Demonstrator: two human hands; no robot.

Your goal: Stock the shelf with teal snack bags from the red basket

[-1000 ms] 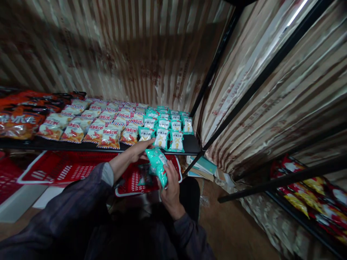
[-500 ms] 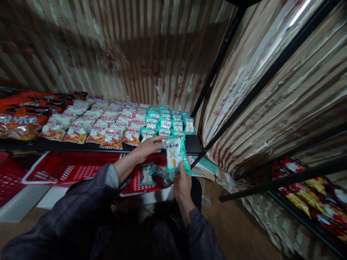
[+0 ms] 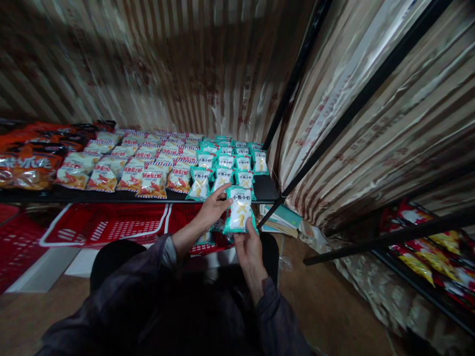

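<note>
A teal-and-white snack bag (image 3: 239,210) is held upright between my hands, its printed front facing me, just in front of the shelf edge. My right hand (image 3: 248,247) grips its lower right part, the thumb on the front. At the upper left edge, the fingers of my left hand (image 3: 213,207) close on the bag. Behind it, rows of matching teal bags (image 3: 224,162) lie on the black shelf (image 3: 267,187). Below, my left hand and wrist partly cover more teal bags (image 3: 205,238) in a red basket (image 3: 185,212).
White-and-orange snack bags (image 3: 141,165) and orange-black bags (image 3: 33,160) fill the shelf's left. Another red basket (image 3: 107,222) sits underneath. Black metal posts (image 3: 297,74) stand at right, near papers (image 3: 284,217) and a second shelf of red-yellow bags (image 3: 426,247).
The held bag has turned to face me more squarely and moved slightly right. My left hand has shifted right and down along its edge. The camera view has moved a little.
</note>
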